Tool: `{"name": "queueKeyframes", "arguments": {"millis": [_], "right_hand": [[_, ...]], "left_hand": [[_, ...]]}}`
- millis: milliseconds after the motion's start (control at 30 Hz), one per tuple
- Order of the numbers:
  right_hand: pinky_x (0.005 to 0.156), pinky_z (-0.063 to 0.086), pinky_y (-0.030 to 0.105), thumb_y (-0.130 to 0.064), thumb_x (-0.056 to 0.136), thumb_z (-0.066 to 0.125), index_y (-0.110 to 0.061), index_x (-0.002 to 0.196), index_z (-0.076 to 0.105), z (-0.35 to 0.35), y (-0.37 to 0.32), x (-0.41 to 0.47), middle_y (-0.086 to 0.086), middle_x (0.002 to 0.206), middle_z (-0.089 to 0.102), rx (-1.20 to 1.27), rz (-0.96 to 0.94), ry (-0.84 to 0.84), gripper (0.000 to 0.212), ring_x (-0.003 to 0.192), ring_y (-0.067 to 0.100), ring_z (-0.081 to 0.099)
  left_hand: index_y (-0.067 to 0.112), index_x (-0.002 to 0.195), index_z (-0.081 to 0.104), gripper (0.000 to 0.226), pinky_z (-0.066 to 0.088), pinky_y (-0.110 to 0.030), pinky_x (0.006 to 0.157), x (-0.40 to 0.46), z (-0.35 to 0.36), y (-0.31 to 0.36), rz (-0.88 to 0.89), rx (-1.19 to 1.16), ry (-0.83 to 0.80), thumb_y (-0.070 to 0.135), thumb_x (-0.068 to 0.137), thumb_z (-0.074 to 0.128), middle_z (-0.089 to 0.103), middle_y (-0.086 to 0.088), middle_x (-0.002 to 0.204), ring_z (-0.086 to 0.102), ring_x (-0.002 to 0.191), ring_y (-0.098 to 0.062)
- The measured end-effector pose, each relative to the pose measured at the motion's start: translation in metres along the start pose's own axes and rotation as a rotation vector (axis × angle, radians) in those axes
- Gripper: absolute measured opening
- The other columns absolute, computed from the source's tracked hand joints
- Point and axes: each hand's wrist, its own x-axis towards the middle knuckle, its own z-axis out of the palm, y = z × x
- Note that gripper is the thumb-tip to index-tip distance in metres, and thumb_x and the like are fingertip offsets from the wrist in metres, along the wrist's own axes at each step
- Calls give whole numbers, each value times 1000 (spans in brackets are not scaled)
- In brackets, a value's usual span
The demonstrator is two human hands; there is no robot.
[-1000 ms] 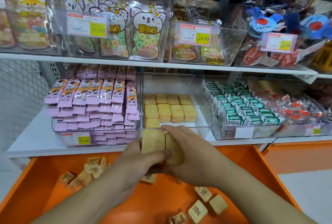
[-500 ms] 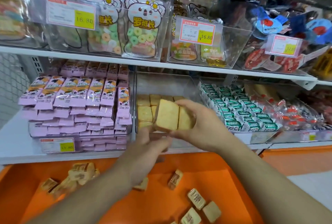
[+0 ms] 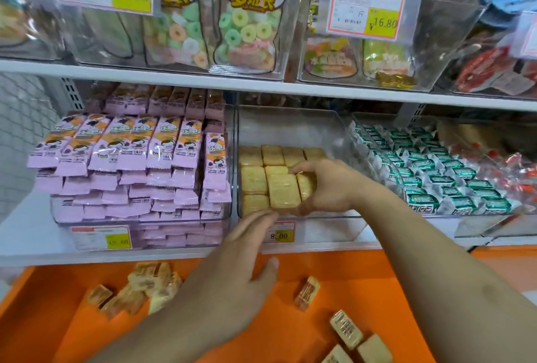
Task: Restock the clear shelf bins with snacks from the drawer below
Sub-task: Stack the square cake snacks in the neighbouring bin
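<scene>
Yellow square wrapped biscuits [image 3: 283, 194] sit gripped in the right hand [image 3: 328, 188] inside the half-filled clear plastic bin [image 3: 334, 130]; left hand [image 3: 241, 275] open, empty. More packets [image 3: 345, 333] wait in the orange drawer [image 3: 72, 319].

A shop: price tags [image 3: 367, 10] on clear bins [image 3: 293, 127] of packaged snacks [image 3: 128, 153].
</scene>
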Motion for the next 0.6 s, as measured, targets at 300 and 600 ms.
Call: {"name": "queueKeyframes", "arguments": {"millis": [300, 600], "right_hand": [[95, 51, 32, -57, 64, 89, -47, 135, 60, 10, 7, 0, -13, 120, 63, -31, 4, -77, 77, 114, 16, 55], [94, 49, 29, -60, 68, 89, -42, 132, 63, 13, 13, -2, -15, 126, 65, -21, -26, -69, 71, 110, 11, 54]], "left_hand": [[61, 151, 17, 61, 46, -29, 109, -1, 3, -1, -6, -22, -22, 48, 103, 52, 7, 52, 147, 45, 130, 5], [65, 148, 14, 62, 52, -22, 92, -2, 5, 0, -47, 3, -53, 49, 102, 53, 5, 52, 147, 53, 116, 9]]}}
